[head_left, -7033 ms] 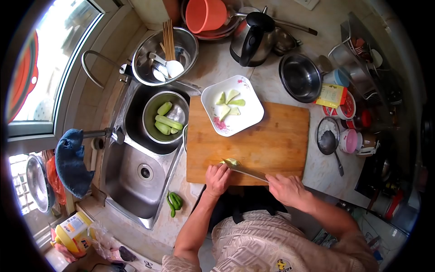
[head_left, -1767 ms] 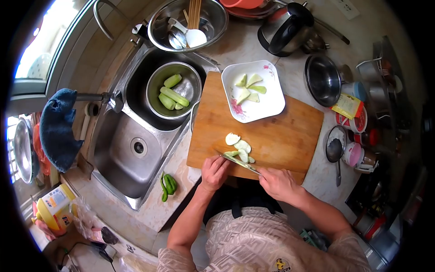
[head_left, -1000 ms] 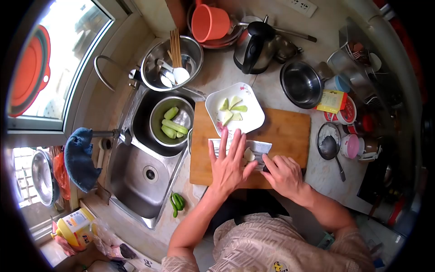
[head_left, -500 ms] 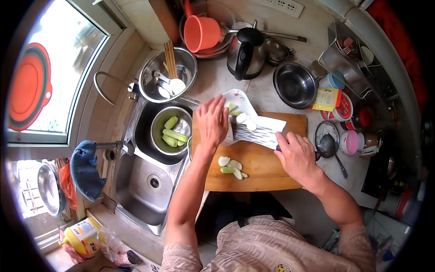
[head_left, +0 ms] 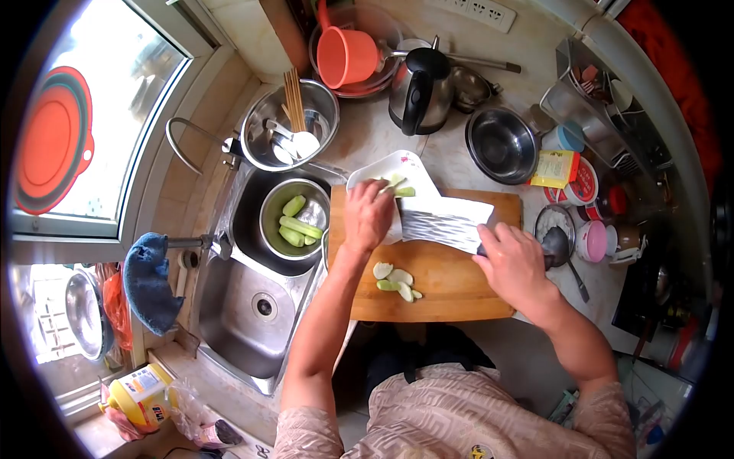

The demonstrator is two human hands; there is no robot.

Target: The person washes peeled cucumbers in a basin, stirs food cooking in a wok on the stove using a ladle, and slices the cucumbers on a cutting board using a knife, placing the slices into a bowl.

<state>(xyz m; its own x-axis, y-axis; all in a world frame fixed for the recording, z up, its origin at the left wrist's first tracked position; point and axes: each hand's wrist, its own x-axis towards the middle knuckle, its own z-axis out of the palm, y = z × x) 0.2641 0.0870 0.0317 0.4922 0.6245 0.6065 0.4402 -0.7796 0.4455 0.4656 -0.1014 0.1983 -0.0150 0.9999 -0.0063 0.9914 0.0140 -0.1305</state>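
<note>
My right hand (head_left: 511,258) is wrapped round the dark handle of a wide cleaver (head_left: 445,222), whose flat blade reaches over the near edge of a white floral dish (head_left: 419,170). At the blade's left end my left hand (head_left: 368,214) has its fingers curled over the dish; what they hold, if anything, is hidden. Pale green slices (head_left: 404,190) show in the dish beside these fingers. Several more cut slices (head_left: 397,281) lie on the wooden cutting board (head_left: 459,287), nearer to me. The dish partly overlaps the board's far left part.
Left of the board, a steel bowl (head_left: 269,229) with peeled green pieces stands in the sink (head_left: 245,336). Beyond are a bowl of chopsticks and spoons (head_left: 325,145), a kettle (head_left: 437,92) and a black bowl (head_left: 501,145). A ladle (head_left: 556,243) rests at the right.
The cleaver has moved from the board to the dish, and the slices on its blade are gone from it. My left hand, spread flat earlier, has curled its fingers at the dish.
</note>
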